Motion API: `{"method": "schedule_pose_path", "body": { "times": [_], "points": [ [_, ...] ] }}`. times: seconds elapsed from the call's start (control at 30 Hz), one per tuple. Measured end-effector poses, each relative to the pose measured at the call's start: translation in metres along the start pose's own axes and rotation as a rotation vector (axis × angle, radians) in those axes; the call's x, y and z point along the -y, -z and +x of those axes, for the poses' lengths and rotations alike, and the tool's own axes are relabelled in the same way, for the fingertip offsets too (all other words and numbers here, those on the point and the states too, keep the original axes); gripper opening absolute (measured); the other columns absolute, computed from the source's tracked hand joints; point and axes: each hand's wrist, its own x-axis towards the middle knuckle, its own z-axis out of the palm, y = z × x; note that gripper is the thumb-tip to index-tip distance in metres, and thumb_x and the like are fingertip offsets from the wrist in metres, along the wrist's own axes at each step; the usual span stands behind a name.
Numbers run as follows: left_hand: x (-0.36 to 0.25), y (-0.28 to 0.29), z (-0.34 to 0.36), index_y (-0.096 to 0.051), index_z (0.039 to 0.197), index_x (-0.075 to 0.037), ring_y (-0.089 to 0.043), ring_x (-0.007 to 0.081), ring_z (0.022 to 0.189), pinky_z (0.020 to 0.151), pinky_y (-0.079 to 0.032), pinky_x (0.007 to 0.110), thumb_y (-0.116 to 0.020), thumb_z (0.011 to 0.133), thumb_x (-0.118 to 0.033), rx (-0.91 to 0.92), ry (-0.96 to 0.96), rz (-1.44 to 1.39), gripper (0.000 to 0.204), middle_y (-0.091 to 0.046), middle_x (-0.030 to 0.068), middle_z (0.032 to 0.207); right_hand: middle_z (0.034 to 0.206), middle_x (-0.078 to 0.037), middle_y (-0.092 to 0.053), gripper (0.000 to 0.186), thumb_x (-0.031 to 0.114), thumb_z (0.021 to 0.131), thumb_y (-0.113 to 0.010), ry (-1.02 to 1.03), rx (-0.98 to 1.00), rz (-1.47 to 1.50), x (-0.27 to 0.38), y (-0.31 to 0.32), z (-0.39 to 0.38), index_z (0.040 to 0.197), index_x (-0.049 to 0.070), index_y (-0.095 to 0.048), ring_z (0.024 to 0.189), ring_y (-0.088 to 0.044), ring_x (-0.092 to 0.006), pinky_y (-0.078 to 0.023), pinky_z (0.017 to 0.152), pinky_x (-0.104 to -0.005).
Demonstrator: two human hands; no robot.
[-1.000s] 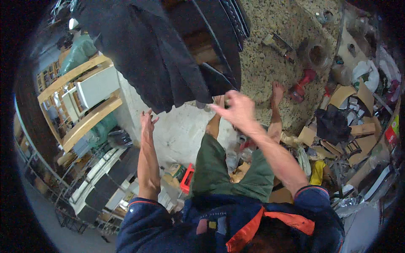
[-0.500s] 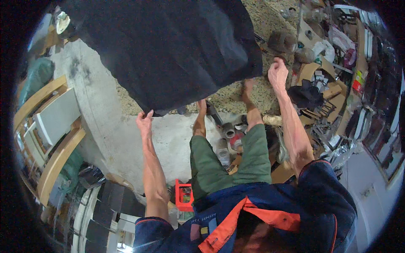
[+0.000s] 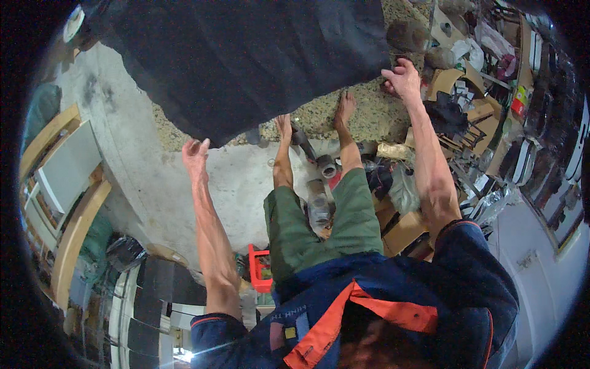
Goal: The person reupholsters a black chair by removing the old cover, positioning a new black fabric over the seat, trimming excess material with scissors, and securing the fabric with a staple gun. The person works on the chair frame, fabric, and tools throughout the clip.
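1. Left hand: fingers bent, at the near left corner of the cloth; whether they pinch it, cannot tell.
2. Right hand: thumb and fingers part-curled at the near right corner; the firmness of any grip, cannot tell.
3. Black cloth: one broad, matt sheet, lightly creased; spread in front of the person, above the floor, running out of view at the top. Its near edge slants up from left hand to right.
4. Change, one second back: the cloth hangs in folds with brown showing between; now it is opened out.
5. Change, half a second back: the right hand is apart from the cloth's side; now it is at the corner, and more of the bare feet shows.
6. Surroundings: speckled floor; cardboard, right; wooden frame, left.
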Motion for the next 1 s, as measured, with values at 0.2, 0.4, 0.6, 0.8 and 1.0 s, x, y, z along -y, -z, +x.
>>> {"method": "schedule_pose_path", "body": {
  "times": [0.2,0.4,0.6,0.8,1.0],
  "points": [
    [-0.029,-0.045,-0.068,-0.058,0.083,-0.004,-0.054,0.0141,0.059,0.052,-0.041,0.029,-0.085,0.082,-0.029,-0.184,0.282,-0.122,0.037,-0.057,0.0036,0.070,0.066,-0.004,-0.063,0.035,0.033,0.083,-0.082,-0.483,0.286,0.248,0.049,-0.006,-0.037,0.080,0.001,-0.067,0.051,-0.055,-0.0140,-0.044,0.048,-0.0298],
    [-0.028,-0.122,-0.060,-0.061,0.083,-0.005,-0.060,0.0155,0.055,0.046,-0.040,0.026,-0.074,0.093,-0.028,-0.044,0.432,-0.316,0.029,-0.066,0.0066,0.072,0.067,-0.006,-0.062,0.031,0.024,0.086,-0.080,-0.684,0.246,0.520,0.065,-0.042,-0.034,0.076,0.000,-0.063,0.051,-0.054,-0.0122,-0.041,0.044,-0.0284],
    [-0.016,-0.106,-0.062,-0.059,0.099,-0.002,-0.067,0.0187,0.076,0.057,-0.051,0.028,-0.069,0.096,-0.015,0.015,0.318,-0.611,0.016,-0.068,0.0096,0.084,0.073,-0.009,-0.066,0.020,0.009,0.089,-0.074,-0.574,0.218,1.029,0.057,-0.031,-0.036,0.077,0.002,-0.059,0.059,-0.059,-0.0144,-0.044,0.048,-0.0304],
    [0.006,-0.109,-0.055,-0.058,0.100,0.000,-0.065,0.0239,0.092,0.076,-0.058,0.034,-0.070,0.092,-0.003,0.008,0.220,-1.121,0.014,-0.066,0.0114,0.100,0.070,-0.008,-0.066,0.014,0.004,0.085,-0.075,-0.528,0.235,1.019,0.049,-0.029,-0.040,0.078,0.000,-0.063,0.056,-0.060,-0.0153,-0.045,0.049,-0.0311],
    [0.007,-0.114,-0.050,-0.058,0.098,0.008,-0.064,0.0242,0.094,0.098,-0.060,0.041,-0.064,0.090,0.008,-0.133,0.300,-1.090,0.010,-0.063,0.0156,0.100,0.062,-0.008,-0.066,0.016,0.009,0.075,-0.077,-0.463,0.178,0.580,0.030,-0.048,-0.044,0.077,-0.004,-0.068,0.054,-0.061,-0.0145,-0.048,0.053,-0.0321]
  ]
}}
